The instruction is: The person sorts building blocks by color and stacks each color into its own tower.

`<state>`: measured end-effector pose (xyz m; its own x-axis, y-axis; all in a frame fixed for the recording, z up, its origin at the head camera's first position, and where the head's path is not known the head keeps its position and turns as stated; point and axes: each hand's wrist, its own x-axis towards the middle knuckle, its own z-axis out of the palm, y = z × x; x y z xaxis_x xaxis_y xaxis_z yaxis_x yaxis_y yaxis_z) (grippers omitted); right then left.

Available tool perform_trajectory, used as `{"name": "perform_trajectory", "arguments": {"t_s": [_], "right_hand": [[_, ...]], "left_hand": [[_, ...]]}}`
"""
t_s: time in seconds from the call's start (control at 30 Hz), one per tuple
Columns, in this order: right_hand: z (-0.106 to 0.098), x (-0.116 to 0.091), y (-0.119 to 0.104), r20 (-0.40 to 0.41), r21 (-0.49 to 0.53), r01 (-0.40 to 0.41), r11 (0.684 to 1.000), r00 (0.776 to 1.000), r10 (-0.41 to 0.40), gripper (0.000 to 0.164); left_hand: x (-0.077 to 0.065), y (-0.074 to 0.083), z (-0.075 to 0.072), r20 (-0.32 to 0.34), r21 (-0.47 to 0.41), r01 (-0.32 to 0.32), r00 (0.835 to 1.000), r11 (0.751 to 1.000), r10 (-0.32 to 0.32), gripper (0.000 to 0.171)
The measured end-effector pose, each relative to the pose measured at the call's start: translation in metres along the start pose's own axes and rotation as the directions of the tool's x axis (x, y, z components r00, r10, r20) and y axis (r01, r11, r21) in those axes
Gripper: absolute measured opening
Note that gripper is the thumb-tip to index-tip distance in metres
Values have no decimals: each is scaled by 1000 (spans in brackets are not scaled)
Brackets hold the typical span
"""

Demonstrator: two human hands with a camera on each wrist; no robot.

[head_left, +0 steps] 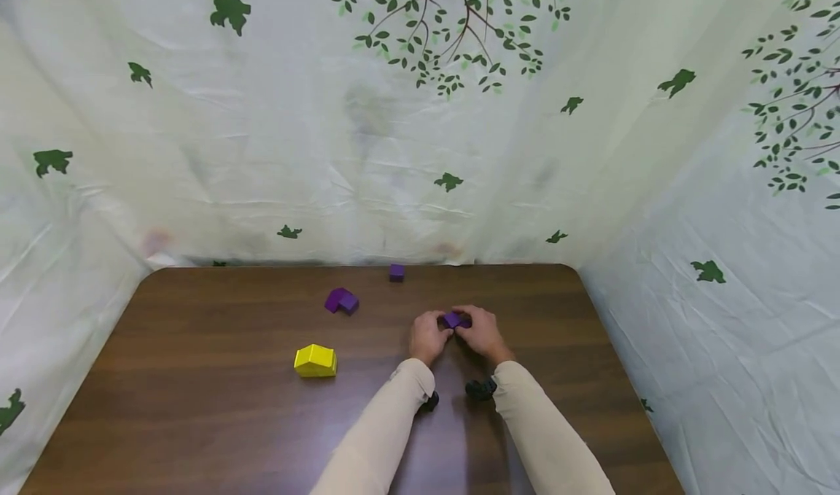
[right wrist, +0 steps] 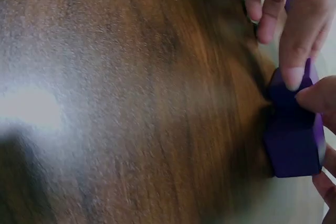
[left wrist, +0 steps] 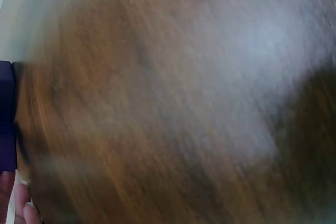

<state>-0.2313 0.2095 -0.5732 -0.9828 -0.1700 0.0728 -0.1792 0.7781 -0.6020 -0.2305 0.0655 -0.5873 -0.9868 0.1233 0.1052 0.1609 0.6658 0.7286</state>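
Observation:
Near the far right part of the table, both hands meet at a purple angular block (head_left: 453, 319). In the right wrist view the purple block (right wrist: 294, 148) shows two faceted parts with a dip between them; I cannot tell whether it is one piece or two. My left hand (head_left: 428, 336) pinches its left side, thumb tip at the dip. My right hand (head_left: 483, 332) grips the right side, its thumb close to the left thumb. Only an end of the purple block (left wrist: 7, 114) shows at the left edge of the left wrist view, above some fingertips.
On the brown table (head_left: 197, 422), a yellow house-shaped block (head_left: 316, 361) sits left of the hands. Behind it lies a two-part purple shape (head_left: 341, 301). A small purple cube (head_left: 397, 273) is near the back edge. Leaf-printed white cloth (head_left: 262, 138) hangs around the table.

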Motion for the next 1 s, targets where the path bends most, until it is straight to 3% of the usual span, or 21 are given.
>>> {"name": "perform_trajectory", "arguments": {"t_s": [0.2,0.43,0.73,1.0], "right_hand": [[5,4,-5,-19,-5,2,1000,1000,-2,38],[15,1,-14,-17,-33,24,999,1000,-24,35],[25,-13,-32,-94,-31,113,993,989,-115,38],[35,-30,-47,-201,110,183,977,967,-158,43]], "left_hand": [[1,-3,-7,31,65,-15,999,998,13,31],[-6,-17,-18,43,88,-100,994,991,96,31],[-22,-32,-36,25,-74,-116,993,991,118,36],[-35,-40,-58,-3,-135,-182,983,974,184,34]]}}
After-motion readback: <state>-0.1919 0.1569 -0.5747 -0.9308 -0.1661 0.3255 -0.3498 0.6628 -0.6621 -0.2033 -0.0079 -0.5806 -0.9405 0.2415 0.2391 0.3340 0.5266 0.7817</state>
